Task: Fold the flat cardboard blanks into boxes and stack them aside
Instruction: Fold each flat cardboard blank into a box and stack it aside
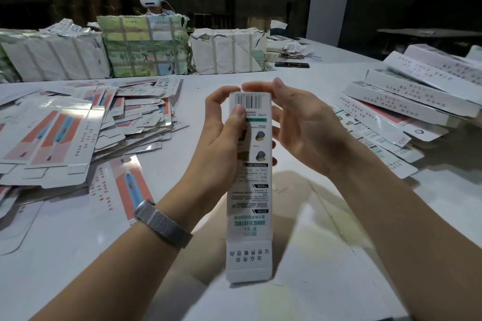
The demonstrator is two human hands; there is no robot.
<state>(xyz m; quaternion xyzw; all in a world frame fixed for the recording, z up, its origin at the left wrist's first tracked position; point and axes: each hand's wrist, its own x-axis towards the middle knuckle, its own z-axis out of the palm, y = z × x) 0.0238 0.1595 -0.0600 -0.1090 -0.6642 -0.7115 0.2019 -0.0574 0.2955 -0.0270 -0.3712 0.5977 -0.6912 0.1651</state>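
Above the table [78, 255], the left hand [221, 133] and right hand [302, 122] pinch the far end of a long box [249, 177], its near flap unclosed. Left, many flat blanks [78, 133] remain; right, finished boxes [417, 91] lie stacked.

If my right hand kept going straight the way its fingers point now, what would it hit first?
The right hand points left toward the far end of the box, which its fingertips already seem to touch. Beyond the box it would likely meet the left hand.
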